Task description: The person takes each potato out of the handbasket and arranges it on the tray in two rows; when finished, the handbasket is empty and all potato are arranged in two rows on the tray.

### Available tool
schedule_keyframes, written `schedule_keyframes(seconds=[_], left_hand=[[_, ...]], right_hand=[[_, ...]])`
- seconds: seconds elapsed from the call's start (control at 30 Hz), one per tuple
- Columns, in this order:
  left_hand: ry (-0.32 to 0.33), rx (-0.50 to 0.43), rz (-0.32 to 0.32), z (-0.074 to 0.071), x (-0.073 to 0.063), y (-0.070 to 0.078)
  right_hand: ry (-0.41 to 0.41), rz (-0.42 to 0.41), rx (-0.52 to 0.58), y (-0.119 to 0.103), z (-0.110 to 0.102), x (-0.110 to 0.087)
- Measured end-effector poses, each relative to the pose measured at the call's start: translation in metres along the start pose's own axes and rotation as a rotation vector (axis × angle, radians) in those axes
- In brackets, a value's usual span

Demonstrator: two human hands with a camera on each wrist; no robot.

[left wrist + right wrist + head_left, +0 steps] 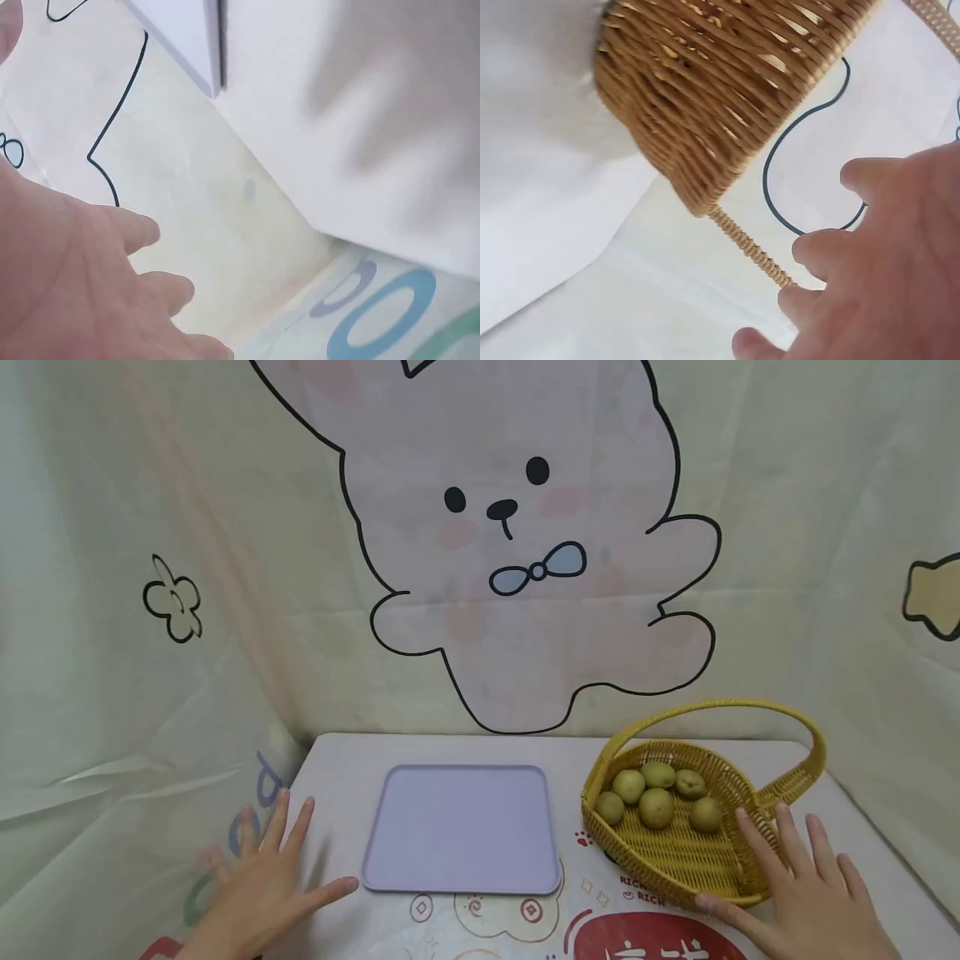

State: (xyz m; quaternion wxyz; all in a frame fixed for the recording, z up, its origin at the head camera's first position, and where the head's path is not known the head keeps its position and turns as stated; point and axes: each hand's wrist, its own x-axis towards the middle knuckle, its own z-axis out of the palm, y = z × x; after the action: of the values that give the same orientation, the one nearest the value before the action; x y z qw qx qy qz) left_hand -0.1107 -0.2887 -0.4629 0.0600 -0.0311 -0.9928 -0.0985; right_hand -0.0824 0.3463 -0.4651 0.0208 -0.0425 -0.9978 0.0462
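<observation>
My left hand [258, 885] hovers with spread fingers at the table's left side, left of a pale lavender tray [461, 829] that holds nothing. Several small round green-yellow fruits [657, 808] lie in the back part of a yellow wicker basket [693, 852], whose tall handle arches over it. With fingers spread, my right hand [810, 893] is at the basket's front right side, overlapping its rim in the head view; whether it touches the rim I cannot tell. The right wrist view shows the woven basket wall [712, 90] beyond that hand's straight fingers. Neither hand holds anything.
The white table [337, 777] carries printed drawings and a red patch [652, 935] at its front. Behind it hangs a cloth [765, 652] with a large cartoon animal. More cloth [90, 735] hangs along the left side.
</observation>
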Motion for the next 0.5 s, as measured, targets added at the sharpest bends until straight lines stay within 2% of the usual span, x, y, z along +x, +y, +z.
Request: schedule_keyframes(seconds=[0.17,0.37,0.5], left_hand=[[-0.038,-0.122,0.000,0.010,0.015,0.014],[-0.075,-0.335,-0.007,0.023,0.044,0.024],[-0.096,-0.517,-0.109,0.029,0.066,0.030]], right_hand=[[0.008,-0.108,0.020,0.002,-0.022,0.014],[0.007,-0.234,0.144,-0.001,-0.051,0.038],[-0.023,-0.266,0.202,-0.005,-0.063,0.056]])
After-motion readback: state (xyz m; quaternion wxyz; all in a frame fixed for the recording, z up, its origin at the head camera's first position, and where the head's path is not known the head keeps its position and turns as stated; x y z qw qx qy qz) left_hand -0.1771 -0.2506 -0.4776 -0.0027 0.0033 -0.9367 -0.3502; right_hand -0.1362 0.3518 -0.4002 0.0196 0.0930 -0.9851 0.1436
